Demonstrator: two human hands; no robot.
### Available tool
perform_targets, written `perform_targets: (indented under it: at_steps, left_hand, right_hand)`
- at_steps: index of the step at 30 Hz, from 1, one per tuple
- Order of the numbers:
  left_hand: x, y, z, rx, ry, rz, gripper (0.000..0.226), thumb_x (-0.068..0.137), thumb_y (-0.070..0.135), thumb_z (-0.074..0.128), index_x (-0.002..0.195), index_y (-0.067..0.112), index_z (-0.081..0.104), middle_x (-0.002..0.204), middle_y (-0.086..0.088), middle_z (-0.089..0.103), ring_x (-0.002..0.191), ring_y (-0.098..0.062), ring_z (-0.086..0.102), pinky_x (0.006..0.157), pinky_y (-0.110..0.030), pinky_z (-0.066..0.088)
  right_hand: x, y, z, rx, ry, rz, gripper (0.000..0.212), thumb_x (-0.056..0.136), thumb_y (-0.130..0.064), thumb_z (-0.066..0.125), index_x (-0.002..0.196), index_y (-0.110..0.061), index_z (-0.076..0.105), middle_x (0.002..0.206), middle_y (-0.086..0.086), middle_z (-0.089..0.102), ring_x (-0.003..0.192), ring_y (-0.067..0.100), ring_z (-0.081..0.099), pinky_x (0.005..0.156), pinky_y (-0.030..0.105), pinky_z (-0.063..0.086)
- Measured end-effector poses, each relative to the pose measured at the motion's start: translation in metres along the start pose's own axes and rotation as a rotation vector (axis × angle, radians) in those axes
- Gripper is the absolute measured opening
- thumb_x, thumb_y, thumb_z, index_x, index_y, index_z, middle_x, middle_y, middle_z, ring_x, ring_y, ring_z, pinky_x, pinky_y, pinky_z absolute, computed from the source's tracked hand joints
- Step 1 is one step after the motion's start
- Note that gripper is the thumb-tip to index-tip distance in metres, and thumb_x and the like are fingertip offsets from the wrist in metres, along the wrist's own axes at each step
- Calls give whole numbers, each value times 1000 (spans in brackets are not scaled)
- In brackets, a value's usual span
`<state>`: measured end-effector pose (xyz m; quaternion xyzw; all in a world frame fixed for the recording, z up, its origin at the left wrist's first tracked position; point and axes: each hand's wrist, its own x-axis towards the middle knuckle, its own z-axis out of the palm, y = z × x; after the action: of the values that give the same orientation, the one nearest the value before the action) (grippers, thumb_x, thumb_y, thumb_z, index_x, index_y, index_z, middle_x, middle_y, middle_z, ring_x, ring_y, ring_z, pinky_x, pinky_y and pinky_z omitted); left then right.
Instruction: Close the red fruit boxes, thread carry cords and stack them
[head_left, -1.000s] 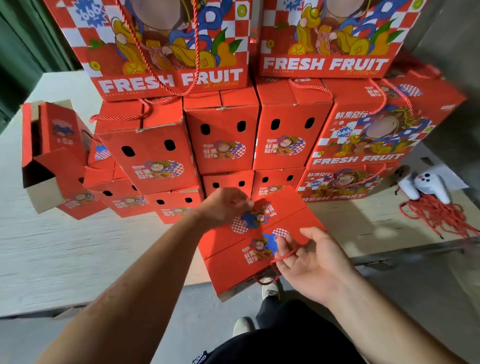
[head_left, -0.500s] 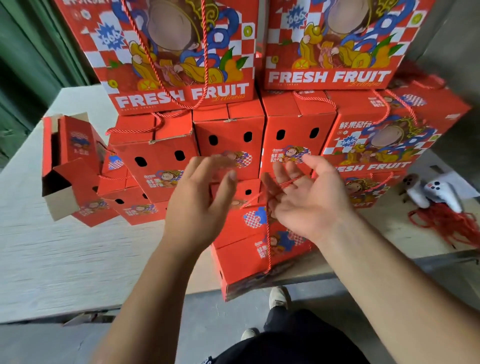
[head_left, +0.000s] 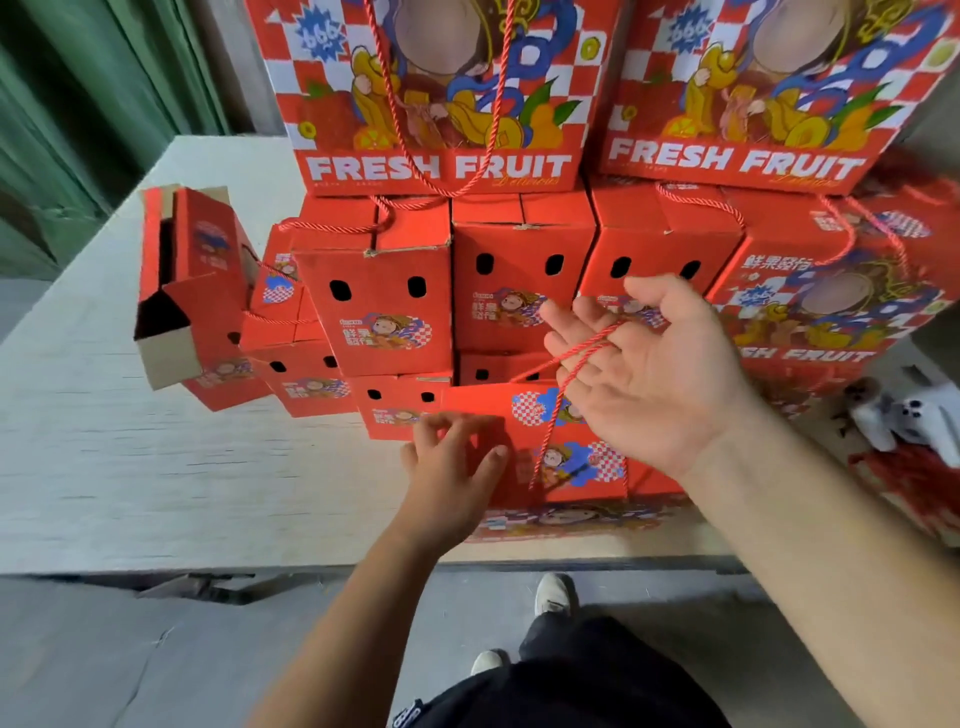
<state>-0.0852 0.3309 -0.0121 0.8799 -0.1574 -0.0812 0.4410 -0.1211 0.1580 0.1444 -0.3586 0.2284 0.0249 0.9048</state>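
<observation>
**Drawing the carry cord taut on a closed fruit box**

Lifting of the carry cord is shown above the red fruit box, which lies at the near edge of the tabletop, just in front of the stacked boxes. The cord is looped over the spread fingers of the right hand, whose palm is turned up and not clenched; both strands run down to the box top. The left hand is pressed against the box's left end, fingers loosely bent, steadying it. The step is best done with the box held down firmly while the cord is drawn up evenly, so that both strands are tensioned alike and the flaps are kept closed. Whether the cord ends are seated in their holes cannot be told. More cords lie at the right.
</observation>
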Motion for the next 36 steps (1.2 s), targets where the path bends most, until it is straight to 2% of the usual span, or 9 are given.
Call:
perform_targets:
  at_steps: [5,10,13,16,20,22,26,31,36]
  left_hand:
    - [-2,-24,-3,38,243,138,30,93,53,57,121,42,63,117,17,39,114,-10,39,95,-25,22]
    - [-1,-51,8,60,24,-38,37,98,37,69,133,26,63,134,-5,44,128,-28,46,110,-35,37]
    - [0,-55,15,21,34,-13,37,100,36,65,136,27,61,137,-10,41,129,-32,44,111,-43,42]
    - [0,-60,14,-9,31,-44,44,101,38,65,143,30,55,139,-9,40,132,-32,42,113,-46,41]
    - [-13,-61,8,-632,-38,-305,78,102,31,67,164,27,20,149,-2,44,133,-19,59,102,-41,56]
    - [-16,-60,6,-851,-160,-351,56,107,30,60,158,27,37,140,5,65,119,-12,70,89,-26,60]
    - [-17,-61,-7,-857,-33,-392,34,107,21,58,141,25,61,120,5,78,108,-9,74,82,-21,58]
    - [-19,-69,-50,-820,116,-423,30,104,20,62,134,17,64,110,3,80,101,-14,76,76,-23,60]
    - [-29,-61,-104,-680,277,-360,27,99,20,70,126,21,71,106,7,81,97,-8,76,75,-15,57]
  right_hand:
    - [-2,12,-4,-50,-183,-83,31,101,-37,43,114,-16,62,136,9,67,133,19,59,118,38,31]
    - [22,23,-19,-738,-33,85,31,102,-30,57,127,-13,62,127,3,72,127,13,60,118,38,35]
    - [43,-5,-52,-1338,108,92,48,101,-44,59,145,-32,49,107,2,77,105,17,71,85,31,52]
    - [49,-10,-102,-1514,425,129,43,101,-45,56,138,-30,42,78,11,77,68,24,75,62,31,55]
    - [46,25,-148,-1264,586,151,53,99,-52,58,138,-16,54,129,18,67,112,32,67,98,42,52]
    - [44,46,-150,-905,581,239,49,97,-56,60,137,-27,58,129,14,69,114,35,68,104,49,50]
    - [39,62,-131,-711,529,115,26,101,-36,62,126,-42,58,114,2,75,99,31,74,86,53,59]
    - [31,80,-90,-787,392,61,47,102,-17,62,144,-31,47,137,13,62,118,37,64,105,59,49]
    - [24,102,-58,-599,306,73,64,96,-6,64,149,-36,45,126,10,68,107,34,68,82,41,55]
